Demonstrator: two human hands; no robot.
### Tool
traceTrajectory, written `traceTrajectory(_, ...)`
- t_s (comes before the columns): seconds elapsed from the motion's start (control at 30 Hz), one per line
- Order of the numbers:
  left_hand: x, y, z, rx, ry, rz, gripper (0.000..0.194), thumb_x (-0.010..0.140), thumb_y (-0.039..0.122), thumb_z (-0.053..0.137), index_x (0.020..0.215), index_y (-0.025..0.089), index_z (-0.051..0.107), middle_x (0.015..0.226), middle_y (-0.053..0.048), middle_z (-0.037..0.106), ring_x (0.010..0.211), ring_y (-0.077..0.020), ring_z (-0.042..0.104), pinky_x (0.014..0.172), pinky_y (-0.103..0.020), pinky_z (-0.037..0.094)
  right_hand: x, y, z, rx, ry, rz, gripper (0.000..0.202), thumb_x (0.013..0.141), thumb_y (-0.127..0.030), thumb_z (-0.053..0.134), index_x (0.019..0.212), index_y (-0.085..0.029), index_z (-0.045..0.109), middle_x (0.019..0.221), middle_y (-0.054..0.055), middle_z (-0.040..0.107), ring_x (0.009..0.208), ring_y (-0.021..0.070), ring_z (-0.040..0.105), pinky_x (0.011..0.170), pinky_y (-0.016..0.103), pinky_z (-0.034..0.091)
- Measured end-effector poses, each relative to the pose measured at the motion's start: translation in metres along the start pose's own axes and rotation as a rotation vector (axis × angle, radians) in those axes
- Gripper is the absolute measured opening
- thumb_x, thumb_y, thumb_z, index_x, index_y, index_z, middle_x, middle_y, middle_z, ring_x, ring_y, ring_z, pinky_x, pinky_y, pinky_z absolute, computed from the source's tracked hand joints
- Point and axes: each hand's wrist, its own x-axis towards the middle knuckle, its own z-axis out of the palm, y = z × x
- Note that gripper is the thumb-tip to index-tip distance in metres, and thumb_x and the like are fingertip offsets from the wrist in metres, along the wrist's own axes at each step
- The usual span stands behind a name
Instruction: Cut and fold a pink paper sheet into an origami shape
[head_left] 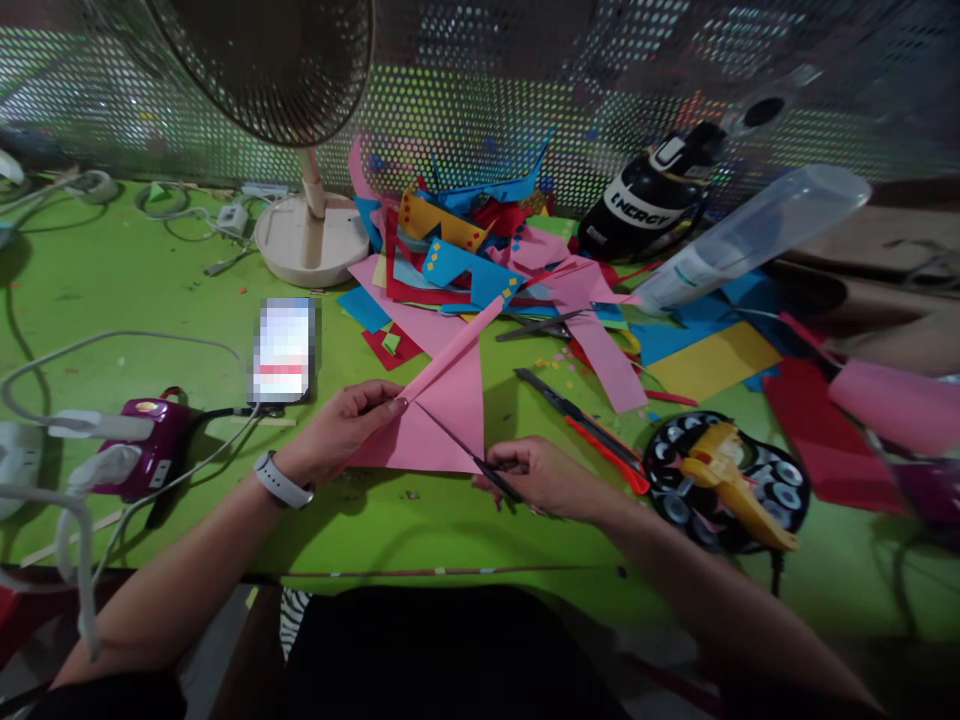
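My left hand [367, 415] pinches the lower end of a narrow rolled or folded pink paper strip [457, 350], which slants up to the right. Beneath it lies a flat pink paper sheet [450, 430]. Closed around the dark handles of a pair of scissors [459, 443] is my right hand [536, 475], at the sheet's lower right corner. The slim blades point up and left over the sheet, their tips close to my left fingers. Whether the blades are apart is too small to tell. A utility knife [585, 430] with an orange handle lies beyond my right hand.
Cut paper masks [472, 275] and coloured scraps are heaped at the back. A fan [311, 240], a lit phone [283, 350] and a purple power adapter [146, 450] with cables stand left. Rightward are a tape dispenser [724, 480], a black bottle [645, 195] and a clear bottle [765, 235].
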Motion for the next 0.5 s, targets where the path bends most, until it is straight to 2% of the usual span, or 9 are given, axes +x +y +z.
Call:
traceTrajectory(0.37, -0.0001, 0.0, -0.0004, 0.014, 0.003, 0.007, 0.032, 0.08, 0.047, 0.067, 0.096, 0.019, 0.068, 0.091, -0.003, 0.068, 0.08, -0.0144, 0.058, 0.074, -0.028, 0.047, 0.0021, 0.0019, 0.0011, -0.002, -0.003, -0.01, 0.048, 0.067, -0.064, 0.07, 0.068, -0.017, 0.06, 0.058, -0.002, 0.06, 0.041, 0.0051, 0.037, 0.035, 0.019, 0.026)
traceTrajectory(0.5, -0.0002, 0.0035, 0.0003, 0.043, -0.005, 0.006, 0.031, 0.08, 0.047, 0.066, 0.094, 0.02, 0.068, 0.089, -0.003, 0.068, 0.079, -0.0145, 0.058, 0.073, -0.029, 0.047, 0.0037, 0.0042, 0.0013, 0.012, -0.005, -0.021, 0.047, 0.067, -0.063, 0.07, 0.067, -0.017, 0.06, 0.056, -0.002, 0.058, 0.044, 0.0068, 0.042, 0.039, 0.02, 0.03)
